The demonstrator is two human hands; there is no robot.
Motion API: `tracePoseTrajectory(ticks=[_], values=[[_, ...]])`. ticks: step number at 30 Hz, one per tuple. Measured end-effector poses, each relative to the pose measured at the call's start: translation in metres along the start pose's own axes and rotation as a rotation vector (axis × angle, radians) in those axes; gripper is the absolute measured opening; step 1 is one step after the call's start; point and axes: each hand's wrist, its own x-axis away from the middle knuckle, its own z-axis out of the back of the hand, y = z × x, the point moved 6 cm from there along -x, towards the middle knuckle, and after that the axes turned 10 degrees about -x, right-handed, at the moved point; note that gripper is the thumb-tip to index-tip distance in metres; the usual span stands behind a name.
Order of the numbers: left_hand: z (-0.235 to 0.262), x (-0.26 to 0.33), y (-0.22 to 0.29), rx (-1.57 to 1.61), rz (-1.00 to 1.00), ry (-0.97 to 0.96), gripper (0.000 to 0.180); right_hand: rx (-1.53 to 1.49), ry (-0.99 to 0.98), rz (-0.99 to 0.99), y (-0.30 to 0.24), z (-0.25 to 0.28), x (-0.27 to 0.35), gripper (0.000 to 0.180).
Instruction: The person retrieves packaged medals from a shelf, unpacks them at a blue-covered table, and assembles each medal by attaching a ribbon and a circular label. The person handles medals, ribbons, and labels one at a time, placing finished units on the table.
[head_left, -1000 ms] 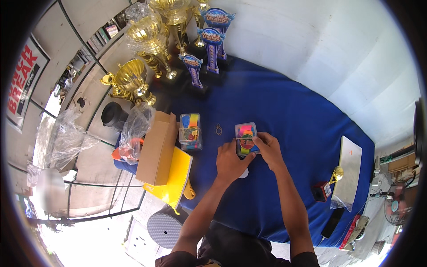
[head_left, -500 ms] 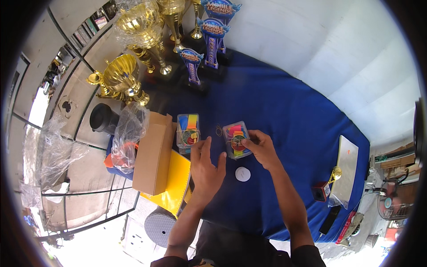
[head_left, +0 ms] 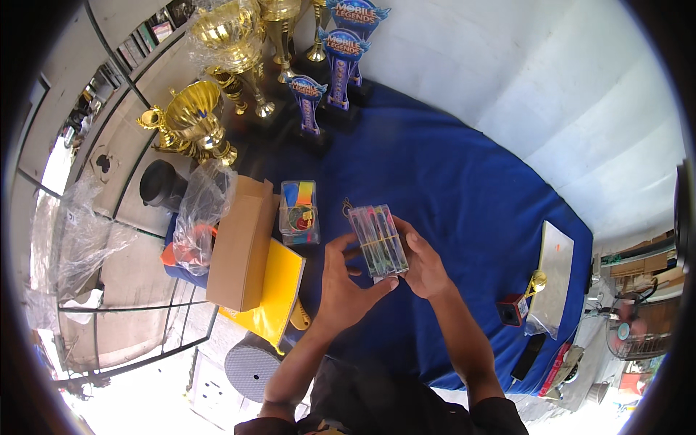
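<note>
A stack of clear plastic cases [head_left: 378,243], bound with a thin rubber band, is tipped so its layered sides show. My right hand [head_left: 424,264] grips it along the right side. Around its left and near sides curls my left hand [head_left: 346,283], the thumb at the bottom edge and the fingers at the left edge. Left of the stack, a similar clear case [head_left: 299,212] lies on the blue cloth [head_left: 449,174], with rainbow ribbon and a round medal inside. A loose rubber band [head_left: 346,206] lies by the stack's upper left corner.
An open cardboard box [head_left: 243,246] stands at left beside a yellow notebook [head_left: 279,290] and a plastic bag [head_left: 203,210]. Gold trophies [head_left: 196,112] and blue-purple trophies [head_left: 308,109] fill the far left. At right are a small trophy [head_left: 535,283] and a pale flat panel [head_left: 554,268].
The stack has been turned from its medal face to its layered sides and brought slightly nearer. My left hand has moved right onto it. The white disc is now mostly hidden.
</note>
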Motion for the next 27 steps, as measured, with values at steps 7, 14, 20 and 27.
tracePoseTrajectory(ticks=[7,14,20,27], values=[[0.048,0.064,0.033,-0.278,-0.340,0.295,0.148,0.319,-0.165,-0.088,0.021,-0.066,0.049,0.091],[0.069,0.198,0.021,-0.148,-0.320,0.568,0.125,0.285,-0.419,-0.290,0.081,-0.113,0.116,0.087],[0.081,0.343,0.013,-0.230,-0.183,0.815,0.121,0.366,-0.687,-0.508,0.180,-0.151,0.182,0.090],[0.115,0.528,-0.023,-0.320,0.013,1.069,0.122,0.368,-0.943,-0.810,0.322,-0.222,0.276,0.097]])
